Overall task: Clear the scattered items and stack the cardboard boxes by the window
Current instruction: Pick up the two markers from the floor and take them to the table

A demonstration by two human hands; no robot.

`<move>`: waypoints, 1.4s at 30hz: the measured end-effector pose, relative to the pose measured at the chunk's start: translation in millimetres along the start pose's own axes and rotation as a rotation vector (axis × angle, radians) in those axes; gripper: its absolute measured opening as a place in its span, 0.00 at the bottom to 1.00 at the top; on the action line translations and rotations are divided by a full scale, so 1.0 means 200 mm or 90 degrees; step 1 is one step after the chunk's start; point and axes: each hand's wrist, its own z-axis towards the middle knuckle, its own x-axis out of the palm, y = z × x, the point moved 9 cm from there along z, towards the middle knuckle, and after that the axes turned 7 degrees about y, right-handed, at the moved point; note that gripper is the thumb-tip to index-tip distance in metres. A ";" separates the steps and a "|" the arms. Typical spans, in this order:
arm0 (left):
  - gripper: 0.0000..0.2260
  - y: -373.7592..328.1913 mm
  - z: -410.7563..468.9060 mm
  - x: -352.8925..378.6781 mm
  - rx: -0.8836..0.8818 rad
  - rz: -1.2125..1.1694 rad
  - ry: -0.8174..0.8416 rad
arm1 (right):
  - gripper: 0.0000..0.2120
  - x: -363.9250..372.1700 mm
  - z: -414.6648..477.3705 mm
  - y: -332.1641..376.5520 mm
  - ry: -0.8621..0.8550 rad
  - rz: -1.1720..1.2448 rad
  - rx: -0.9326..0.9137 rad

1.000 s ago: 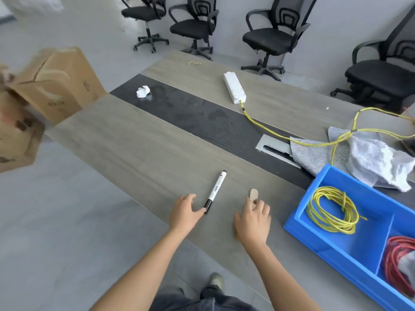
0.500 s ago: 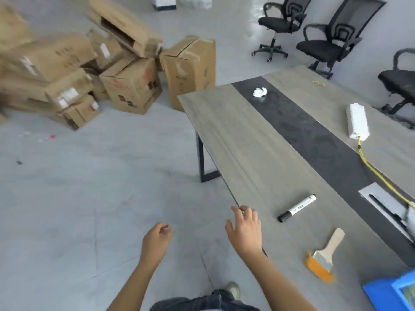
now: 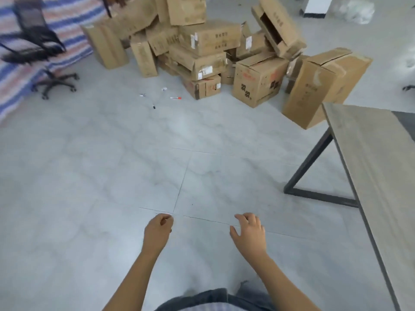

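Nothing held — cardboard boxes (image 3: 208, 38) ahead
Left hand (image 3: 158, 230) and right hand (image 3: 248, 232) hang relaxed (fingers loosely curled); the boxes lie jumbled.

Cardboard boxes (image 3: 202, 48) lie heaped on the floor (image 3: 112, 176) at the far side, some resting on others, several tilted. One tall box (image 3: 323, 86) stands at the right end of the heap, just behind the end of the table (image 3: 381, 164), which runs along the right edge. Pens (image 3: 175, 98) lie scattered on the floor just in front of the heap, towards its left. An office chair (image 3: 38, 48) stands far left, in front of a floor sheet (image 3: 13, 70).
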 end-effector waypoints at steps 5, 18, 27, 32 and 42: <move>0.08 0.28 -0.07 -0.38 -0.079 -0.129 -0.125 | 0.18 0.09 0.09 0.36 0.057 -0.039 -0.114; 0.07 0.35 0.11 -0.72 -0.177 -0.214 -0.270 | 0.19 0.31 0.66 0.90 0.187 0.058 -0.249; 0.07 -0.18 0.80 -0.64 -0.140 -0.158 -0.229 | 0.19 0.16 1.50 0.88 0.174 0.115 -0.210; 0.08 -0.34 1.07 -0.53 -0.137 -0.100 -0.167 | 0.19 0.22 1.68 0.79 0.218 0.097 -0.176; 0.08 -0.40 1.61 -0.73 -0.186 -0.119 -0.168 | 0.19 0.33 2.21 0.91 0.230 0.062 -0.155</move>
